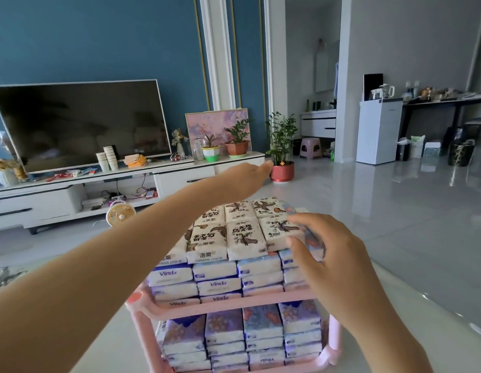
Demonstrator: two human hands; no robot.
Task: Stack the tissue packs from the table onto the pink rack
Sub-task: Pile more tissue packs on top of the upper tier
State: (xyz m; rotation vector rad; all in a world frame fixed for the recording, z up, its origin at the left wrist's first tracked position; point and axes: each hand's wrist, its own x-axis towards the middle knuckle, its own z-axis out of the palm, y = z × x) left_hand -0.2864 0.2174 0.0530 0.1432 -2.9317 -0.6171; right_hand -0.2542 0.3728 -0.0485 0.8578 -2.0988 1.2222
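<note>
Tissue packs (220,285) fill both shelves of the pink rack (260,302) in tight rows, with a brown-printed layer laid flat on top, which keeps the pile level. The right hand (333,257) pinches the right-front corner pack (278,230) between thumb and curled fingers, likely squaring it into line. The left hand (242,181), flat and wide, hovers beyond the far edge, apparently guarding that side.
</note>
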